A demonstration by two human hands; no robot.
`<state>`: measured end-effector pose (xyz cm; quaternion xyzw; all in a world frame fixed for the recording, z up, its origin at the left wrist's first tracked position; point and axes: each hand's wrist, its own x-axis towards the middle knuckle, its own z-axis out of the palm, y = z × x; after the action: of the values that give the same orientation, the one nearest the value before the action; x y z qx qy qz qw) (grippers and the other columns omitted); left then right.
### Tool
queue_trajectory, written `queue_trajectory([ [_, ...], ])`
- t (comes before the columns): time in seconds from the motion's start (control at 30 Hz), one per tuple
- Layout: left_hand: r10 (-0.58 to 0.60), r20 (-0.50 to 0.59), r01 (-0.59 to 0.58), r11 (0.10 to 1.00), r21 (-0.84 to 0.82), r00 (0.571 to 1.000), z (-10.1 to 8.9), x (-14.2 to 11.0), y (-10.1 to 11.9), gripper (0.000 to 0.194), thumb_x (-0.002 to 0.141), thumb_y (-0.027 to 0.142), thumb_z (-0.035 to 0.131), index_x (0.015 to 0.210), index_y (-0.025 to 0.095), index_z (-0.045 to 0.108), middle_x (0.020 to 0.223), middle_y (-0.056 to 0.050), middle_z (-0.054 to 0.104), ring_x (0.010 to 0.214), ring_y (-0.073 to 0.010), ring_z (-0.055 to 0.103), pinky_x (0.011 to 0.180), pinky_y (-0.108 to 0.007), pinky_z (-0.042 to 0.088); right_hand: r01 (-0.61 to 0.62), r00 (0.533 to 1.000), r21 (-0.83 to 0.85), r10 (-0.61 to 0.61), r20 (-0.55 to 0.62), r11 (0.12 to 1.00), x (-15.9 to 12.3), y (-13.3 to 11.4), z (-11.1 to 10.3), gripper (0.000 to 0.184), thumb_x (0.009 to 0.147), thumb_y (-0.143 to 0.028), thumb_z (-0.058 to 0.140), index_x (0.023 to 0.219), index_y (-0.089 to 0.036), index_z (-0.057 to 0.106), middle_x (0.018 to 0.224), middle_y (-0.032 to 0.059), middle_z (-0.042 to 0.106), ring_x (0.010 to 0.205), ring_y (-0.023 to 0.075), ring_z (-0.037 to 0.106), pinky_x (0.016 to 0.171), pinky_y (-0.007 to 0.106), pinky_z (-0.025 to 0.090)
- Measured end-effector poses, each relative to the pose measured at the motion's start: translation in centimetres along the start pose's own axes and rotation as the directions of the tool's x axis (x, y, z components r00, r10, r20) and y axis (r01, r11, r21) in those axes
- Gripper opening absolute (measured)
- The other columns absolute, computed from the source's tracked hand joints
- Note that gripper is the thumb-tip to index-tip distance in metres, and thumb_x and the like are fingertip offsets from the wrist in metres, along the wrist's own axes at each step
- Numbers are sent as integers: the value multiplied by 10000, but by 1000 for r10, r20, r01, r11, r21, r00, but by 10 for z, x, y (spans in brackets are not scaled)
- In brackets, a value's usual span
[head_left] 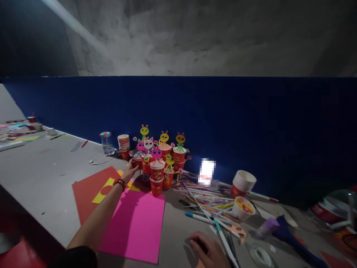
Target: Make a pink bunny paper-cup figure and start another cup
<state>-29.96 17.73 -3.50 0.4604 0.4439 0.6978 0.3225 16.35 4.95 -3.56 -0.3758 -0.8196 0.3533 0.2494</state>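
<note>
My left hand (130, 170) is stretched out to a red paper cup figure (137, 159) at the left of a cluster, its fingers closed at the cup's side. Other red cup figures stand around it, with paper animal heads such as a pink one (156, 153) and an orange one (180, 138). Some of the cups are stacked. My right hand (208, 250) rests low near the front of the table, fingers loosely curled and apart, nothing visible in it. Beside it lie scissors (237, 231) and a teal-capped marker (223, 236).
Pink paper (136, 227) and red paper (92, 190) lie under my left arm. Behind stand stacked cups (123, 143) and a clear jar (106, 143). Pipe cleaners (206, 195), a white cup stack (243, 182), a glue stick (267, 227) and tape (260, 255) lie rightward.
</note>
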Motion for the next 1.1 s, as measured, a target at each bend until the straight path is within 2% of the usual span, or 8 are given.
queue_trajectory([
  [0.3,-14,33,13,1000,18,999,-2,2,6,764,654,385,828,1296,215,451,1116,-91,674,977,-267,678,846,-440,575,-14,1000,-7,14,2,1000,-1,2,1,349,940,-489,469,873,-217,678,837,48,733,787,206,674,698,250,499],
  [0.57,-21,5,21,999,34,1000,0,-3,1,684,653,368,825,1233,222,493,1154,-77,657,1070,-263,645,961,-448,513,-28,999,-4,28,19,1000,0,1,1,349,948,-468,460,886,-206,683,851,51,730,810,207,671,720,257,485],
  [0.73,-26,15,26,999,39,1000,2,-4,-1,617,670,396,811,1177,203,516,1107,-72,665,1047,-262,648,960,-458,507,-35,999,-1,35,27,999,0,3,2,370,952,-490,448,888,-207,678,841,44,719,798,205,658,715,260,486],
  [0.87,-19,17,18,999,51,1000,3,-5,-1,632,662,394,815,1181,199,513,1089,-71,667,1057,-265,643,985,-466,487,-37,999,-2,37,22,999,-1,3,1,387,955,-517,438,882,-217,670,848,38,713,807,206,652,726,265,488],
  [1.1,4,5,-5,990,138,1000,3,-9,7,651,666,359,806,1224,219,502,1177,-94,641,1100,-267,624,989,-463,479,-45,999,-5,45,19,999,-2,2,1,374,958,-500,441,887,-217,676,840,36,715,792,205,651,711,263,477],
])
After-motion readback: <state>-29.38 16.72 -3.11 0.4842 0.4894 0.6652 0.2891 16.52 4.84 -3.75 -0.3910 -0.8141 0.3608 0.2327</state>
